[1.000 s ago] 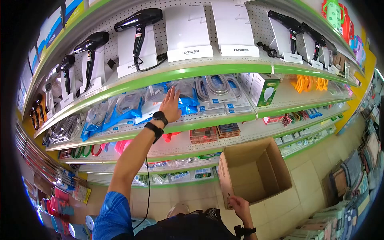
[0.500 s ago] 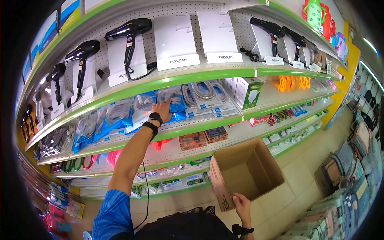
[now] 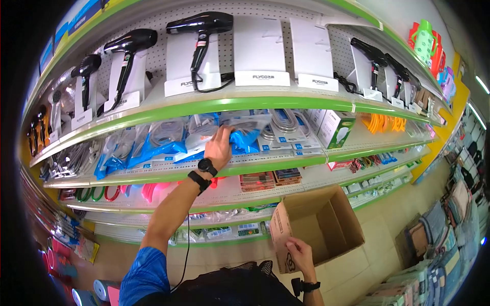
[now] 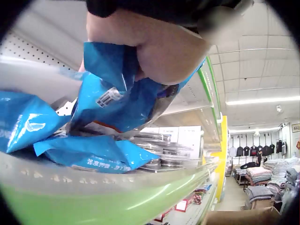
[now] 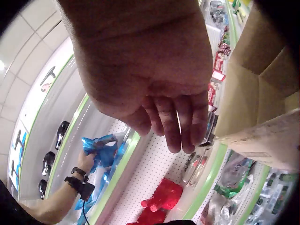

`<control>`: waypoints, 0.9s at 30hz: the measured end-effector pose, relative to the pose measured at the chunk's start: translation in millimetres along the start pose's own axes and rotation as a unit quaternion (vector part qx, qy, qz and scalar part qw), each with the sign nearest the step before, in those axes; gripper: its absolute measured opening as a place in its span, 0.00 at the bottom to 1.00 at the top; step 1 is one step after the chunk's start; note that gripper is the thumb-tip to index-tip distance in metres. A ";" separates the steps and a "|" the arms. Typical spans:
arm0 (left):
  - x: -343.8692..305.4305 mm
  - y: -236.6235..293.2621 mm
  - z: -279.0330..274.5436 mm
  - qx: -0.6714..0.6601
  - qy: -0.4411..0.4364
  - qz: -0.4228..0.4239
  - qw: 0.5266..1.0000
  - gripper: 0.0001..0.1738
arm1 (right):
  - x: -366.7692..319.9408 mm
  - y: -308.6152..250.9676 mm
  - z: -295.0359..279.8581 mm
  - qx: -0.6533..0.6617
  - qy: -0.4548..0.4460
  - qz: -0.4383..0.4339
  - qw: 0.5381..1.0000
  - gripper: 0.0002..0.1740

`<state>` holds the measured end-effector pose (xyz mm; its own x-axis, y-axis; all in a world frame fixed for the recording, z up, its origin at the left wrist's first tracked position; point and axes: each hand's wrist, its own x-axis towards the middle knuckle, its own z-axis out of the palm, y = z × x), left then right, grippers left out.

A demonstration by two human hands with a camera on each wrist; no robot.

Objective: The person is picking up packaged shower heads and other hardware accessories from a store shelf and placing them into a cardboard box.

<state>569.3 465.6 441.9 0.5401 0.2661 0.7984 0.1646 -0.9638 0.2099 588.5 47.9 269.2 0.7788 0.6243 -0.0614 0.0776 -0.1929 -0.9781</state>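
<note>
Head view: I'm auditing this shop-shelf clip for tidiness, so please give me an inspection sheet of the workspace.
Surface: green-edged shelf, stocked with bagged goods.
Job's things: blue packet at the shelf; open cardboard box, no contents visible.
Clutter: nothing seen.
Hands: left hand grips the blue packet; right hand rests on the box wall.
Cables: thin black cable hangs below the left forearm.
Surroundings: hair dryers above; tiled floor below.

The left arm (image 3: 171, 204) stretches upward, nearly straight. The left hand (image 3: 219, 145) is well above and to the left of the cardboard box (image 3: 326, 224), fingers curled round a blue packet (image 3: 244, 142). The right hand (image 3: 298, 255) rests low against the box's near wall, fingers loose and nearly straight.
</note>
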 end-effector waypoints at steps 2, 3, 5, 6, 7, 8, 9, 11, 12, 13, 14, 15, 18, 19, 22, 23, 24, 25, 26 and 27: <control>-11.9 5.8 -9.6 -0.029 0.004 -0.005 1.000 0.27 | 21.4 -25.7 14.1 0.047 -0.044 -0.043 0.997 0.20; -17.1 7.8 -13.2 -0.040 0.019 -0.010 0.999 0.25 | 33.6 -41.2 23.1 0.100 -0.083 -0.085 0.988 0.22; -23.0 13.8 -21.4 -0.050 0.039 -0.003 0.998 0.26 | 67.7 -64.4 41.5 0.094 -0.142 -0.095 0.981 0.31; -29.1 17.8 -25.8 -0.062 0.059 0.011 0.996 0.26 | 90.0 -65.8 56.1 0.187 -0.174 -0.066 0.965 0.34; -35.9 21.1 -29.7 -0.056 0.036 -0.003 0.998 0.26 | 110.1 -69.4 71.0 0.277 -0.201 -0.038 0.939 0.36; -44.1 22.3 -29.8 -0.057 0.033 -0.007 0.998 0.26 | 123.8 -83.4 84.4 0.341 -0.212 -0.014 0.916 0.35; -53.1 24.0 -30.3 -0.048 0.051 0.017 0.997 0.25 | 137.6 -97.4 96.2 0.403 -0.221 0.007 0.888 0.35; -72.9 31.1 -34.4 -0.043 0.066 0.047 0.996 0.25 | 154.6 -127.4 112.0 0.482 -0.258 0.028 0.837 0.33; -82.4 37.9 -40.7 -0.047 0.063 0.059 0.995 0.25 | 160.2 -137.4 119.3 0.558 -0.291 0.050 0.776 0.30; -91.7 47.2 -50.9 -0.061 0.044 0.076 0.994 0.26 | 165.0 -139.1 126.9 0.559 -0.291 0.052 0.775 0.30; -107.1 47.6 -50.9 -0.055 0.014 0.105 0.993 0.29 | 168.8 -137.7 133.6 0.588 -0.255 0.063 0.765 0.28; -117.9 55.1 -58.4 -0.061 -0.010 0.112 0.992 0.31 | 168.8 -136.9 139.0 0.614 -0.217 0.076 0.755 0.25; -140.5 62.8 -81.0 -0.125 -0.075 0.065 0.987 0.39 | 146.4 -128.9 126.3 0.500 -0.184 0.082 0.842 0.23; -146.1 62.5 -87.1 -0.178 -0.111 0.023 0.978 0.44 | 148.0 -116.0 120.9 0.485 -0.160 0.097 0.854 0.24; -159.7 66.0 -99.2 -0.230 -0.101 -0.139 0.958 0.52 | 118.6 -123.0 112.8 0.469 -0.123 0.042 0.874 0.25; -166.5 57.7 -98.0 -0.290 -0.125 -0.142 0.938 0.55 | 114.2 -122.7 107.2 0.481 -0.141 0.043 0.864 0.26; -171.5 49.9 -97.7 -0.297 -0.132 -0.141 0.935 0.55 | 112.4 -119.2 102.3 0.482 -0.131 0.045 0.865 0.26; -175.7 42.6 -97.8 -0.483 -0.176 -0.200 0.834 0.54 | 110.2 -115.1 98.0 0.480 -0.127 0.028 0.868 0.27; -177.5 36.8 -98.3 -0.644 -0.212 -0.251 0.691 0.54 | 106.5 -114.7 95.0 0.478 -0.122 0.011 0.870 0.27; -176.6 30.3 -96.2 -0.650 -0.269 -0.278 0.654 0.51 | 102.8 -114.7 91.6 0.485 -0.120 0.004 0.866 0.28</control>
<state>399.5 387.6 361.6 0.9649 0.2132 0.1536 -0.1926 0.1759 0.9654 602.7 203.5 356.9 0.6166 0.7873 0.0049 -0.5769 0.4561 -0.6776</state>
